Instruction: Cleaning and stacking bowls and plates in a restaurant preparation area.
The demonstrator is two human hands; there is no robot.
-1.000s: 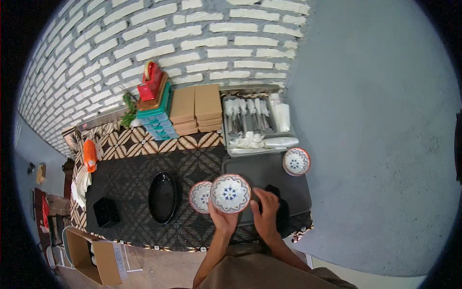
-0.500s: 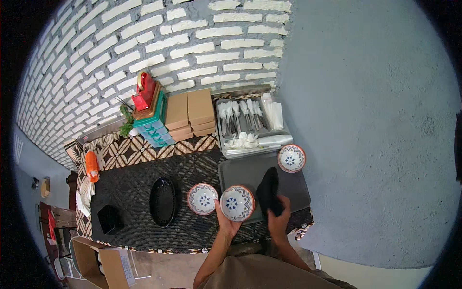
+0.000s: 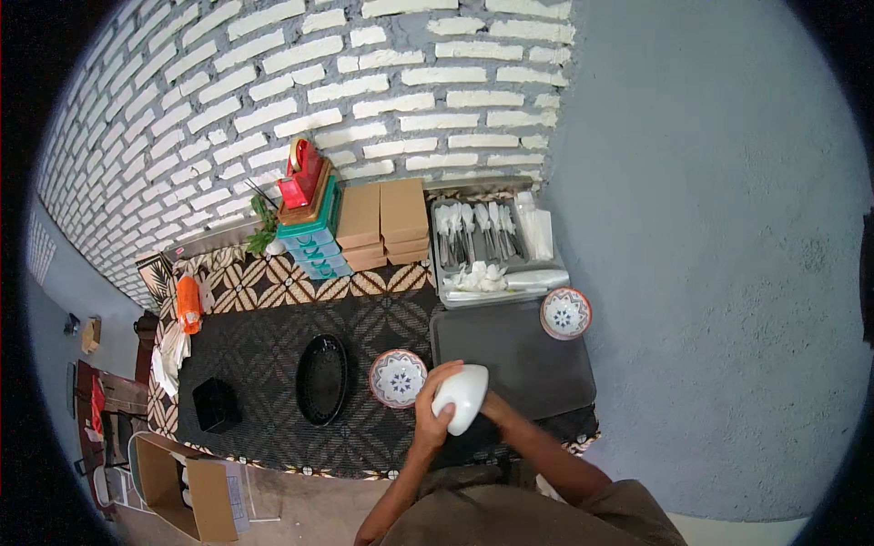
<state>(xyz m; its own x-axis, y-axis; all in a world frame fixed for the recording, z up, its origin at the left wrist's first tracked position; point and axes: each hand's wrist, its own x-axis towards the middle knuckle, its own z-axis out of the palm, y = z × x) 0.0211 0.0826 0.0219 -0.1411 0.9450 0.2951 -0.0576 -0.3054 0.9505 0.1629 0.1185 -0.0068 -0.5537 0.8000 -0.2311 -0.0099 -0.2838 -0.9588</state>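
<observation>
My left hand (image 3: 434,411) grips a bowl (image 3: 464,397) by its side, tipped so that its plain white outside faces up toward me. My right hand (image 3: 494,409) reaches behind the bowl; its fingers are hidden there, and the black cloth it held earlier cannot be seen. Just left of my left hand, a second bowl (image 3: 398,379) with an orange rim and blue pattern stands upright on the black mat. A third patterned bowl (image 3: 565,314) sits at the far right corner of the dark grey tray (image 3: 519,355).
A black oval dish (image 3: 323,379) and a black square container (image 3: 215,406) stand on the mat to the left. At the back are a cutlery tray (image 3: 440,282), brown cardboard boxes (image 3: 403,214), teal drawers (image 3: 314,232) and a red tape dispenser (image 3: 299,185). A wall closes the right side.
The bowl in my left hand has turned from face-up to tipped, its underside now showing. My right hand has moved left behind it, and the black cloth has gone out of sight.
</observation>
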